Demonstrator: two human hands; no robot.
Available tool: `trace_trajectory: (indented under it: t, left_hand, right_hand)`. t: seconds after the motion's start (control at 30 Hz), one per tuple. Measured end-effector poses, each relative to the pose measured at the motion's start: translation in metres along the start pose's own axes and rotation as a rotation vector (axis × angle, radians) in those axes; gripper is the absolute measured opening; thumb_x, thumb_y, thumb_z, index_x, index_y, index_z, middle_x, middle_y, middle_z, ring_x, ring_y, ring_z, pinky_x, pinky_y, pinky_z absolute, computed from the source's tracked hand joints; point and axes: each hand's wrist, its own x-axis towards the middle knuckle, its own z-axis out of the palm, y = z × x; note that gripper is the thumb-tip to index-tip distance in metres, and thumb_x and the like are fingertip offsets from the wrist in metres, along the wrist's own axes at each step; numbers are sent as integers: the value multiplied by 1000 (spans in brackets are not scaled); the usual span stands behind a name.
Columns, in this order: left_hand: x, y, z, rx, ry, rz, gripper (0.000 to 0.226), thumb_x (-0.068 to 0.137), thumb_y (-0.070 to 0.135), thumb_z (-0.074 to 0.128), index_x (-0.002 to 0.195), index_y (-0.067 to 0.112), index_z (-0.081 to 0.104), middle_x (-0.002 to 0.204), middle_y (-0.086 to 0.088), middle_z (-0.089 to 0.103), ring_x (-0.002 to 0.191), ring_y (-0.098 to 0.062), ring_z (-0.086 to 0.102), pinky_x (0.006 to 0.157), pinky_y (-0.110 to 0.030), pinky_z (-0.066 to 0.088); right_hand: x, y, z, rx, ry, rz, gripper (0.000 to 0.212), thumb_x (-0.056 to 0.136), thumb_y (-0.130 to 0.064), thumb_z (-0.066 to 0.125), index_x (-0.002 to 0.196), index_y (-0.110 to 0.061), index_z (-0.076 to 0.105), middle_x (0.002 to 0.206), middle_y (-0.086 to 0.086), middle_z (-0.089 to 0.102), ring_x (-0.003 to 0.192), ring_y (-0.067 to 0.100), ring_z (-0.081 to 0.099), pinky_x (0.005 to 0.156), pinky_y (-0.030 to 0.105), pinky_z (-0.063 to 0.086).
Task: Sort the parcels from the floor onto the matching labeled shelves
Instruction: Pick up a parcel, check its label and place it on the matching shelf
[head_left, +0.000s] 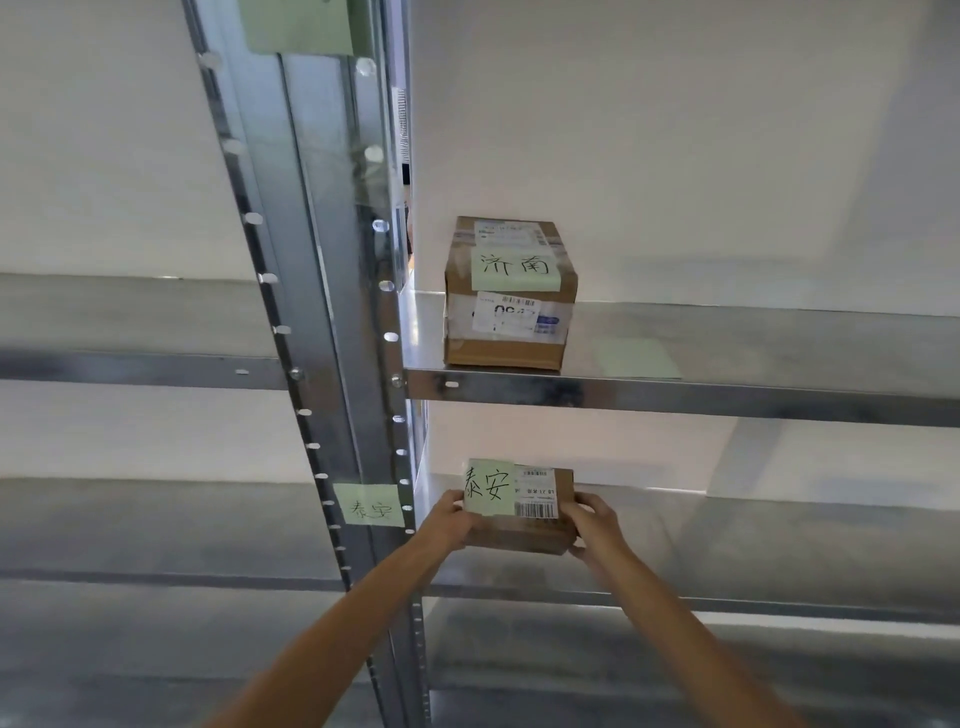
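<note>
A small flat cardboard parcel (535, 530) with a green note reading 泰安 and a barcode label sits at the left end of the lower metal shelf (753, 551). My left hand (449, 525) grips its left side and my right hand (597, 530) grips its right side. A green label (370, 504) with the same characters is stuck on the upright post beside it. On the shelf above (675, 395) stands a taller cardboard parcel (506, 332) marked 济南 on a green note.
A perforated steel upright (332, 312) divides the rack; more shelves extend to the left. A blank-looking green note (636, 358) lies on the upper shelf right of the tall parcel. Another green label (298, 26) is at the top of the post. A white wall backs the rack.
</note>
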Motion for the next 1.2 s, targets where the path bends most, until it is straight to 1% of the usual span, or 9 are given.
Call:
trace_trajectory:
  t: [0.07,0.17,0.23,0.4,0.47,0.73,0.97,1.1,1.2]
  left_hand:
    - [12,-2,0,-2,0,-16,54,87,2,56,137,11,39,127,-14,56,99,-23,52,82,-34,46]
    - [29,-4,-1,-3,-7,-31,49,87,-1,53,134,10,46,112,-11,61,85,-19,56,67,-25,49]
    - [40,-8,-2,1,-10,-57,45,88,-3,47,131,10,49,113,-9,61,84,-17,56,64,-23,48]
    - [62,-18,-1,-26,35,-117,40,91,-2,43,129,9,51,129,-12,57,92,-19,52,73,-26,47]
    - [69,-20,0,-21,65,-105,37,94,4,47,131,9,49,131,-11,56,91,-17,49,80,-28,44]
    - [88,-26,0,45,147,-78,37,96,14,47,132,12,49,133,-10,56,121,-30,49,99,-38,45]
    - [90,-27,5,-27,212,-129,33,95,7,44,127,8,51,128,-14,58,118,-29,51,95,-34,49]
    - [82,-18,6,14,269,-83,39,93,10,47,132,7,42,134,-14,49,118,-30,51,91,-32,51]
    - [67,-6,6,47,331,94,41,98,19,40,137,6,35,144,-12,39,126,-30,45,100,-35,47]
  right_hand:
    - [14,5,3,-30,1,22,35,83,-20,67,116,-14,58,108,17,65,88,25,57,68,35,48]
    - [34,15,9,-81,4,39,36,82,-19,67,116,-13,58,102,14,66,83,23,59,67,35,48]
    - [46,23,13,-147,10,37,39,81,-21,67,118,-13,58,109,15,66,91,26,61,72,37,50]
    - [64,40,24,-317,3,16,40,85,-22,64,122,-11,55,120,16,63,105,30,61,89,47,53]
    - [68,40,27,-333,-8,1,38,87,-21,62,123,-12,53,122,16,61,105,30,61,89,48,54]
    - [79,33,35,-364,-90,-22,39,92,-17,58,129,-12,50,125,15,61,108,30,61,90,48,54]
    - [74,36,39,-363,-115,-18,45,92,-24,58,134,-13,46,131,15,57,111,30,59,92,46,53]
    - [67,33,37,-421,9,-52,66,90,-34,60,145,-16,29,143,16,45,126,33,48,101,42,44]
    - [57,29,31,-450,126,-170,61,90,-31,60,142,-15,32,138,17,49,122,33,50,100,39,42]
